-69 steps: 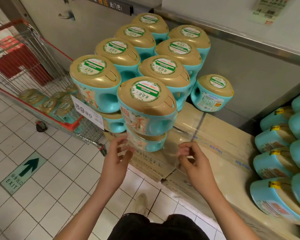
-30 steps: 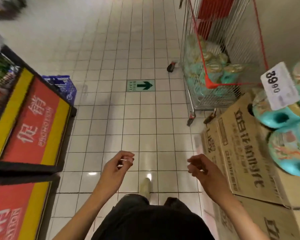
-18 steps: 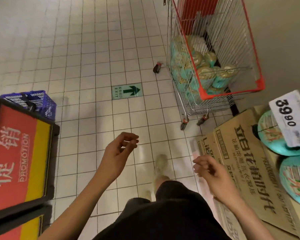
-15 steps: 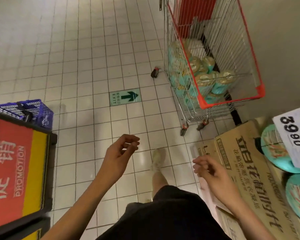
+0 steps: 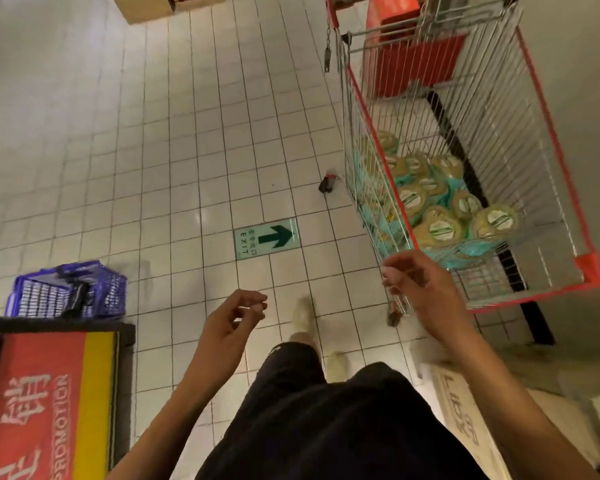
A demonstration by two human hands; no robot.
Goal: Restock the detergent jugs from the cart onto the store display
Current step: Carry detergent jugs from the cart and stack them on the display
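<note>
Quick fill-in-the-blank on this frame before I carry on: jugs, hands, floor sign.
1. The jugs lie in the red-rimmed ____.
2. The left hand and right hand each hold ____.
3. The green floor sign reads ____.
Missing words: cart; nothing; EXIT.

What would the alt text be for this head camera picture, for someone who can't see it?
A person's empty left hand and right hand are held out over a white tiled floor, beside a wire shopping cart at right holding teal detergent jugs with gold caps. A green exit arrow marks the floor, and a blue basket sits at left.
</note>
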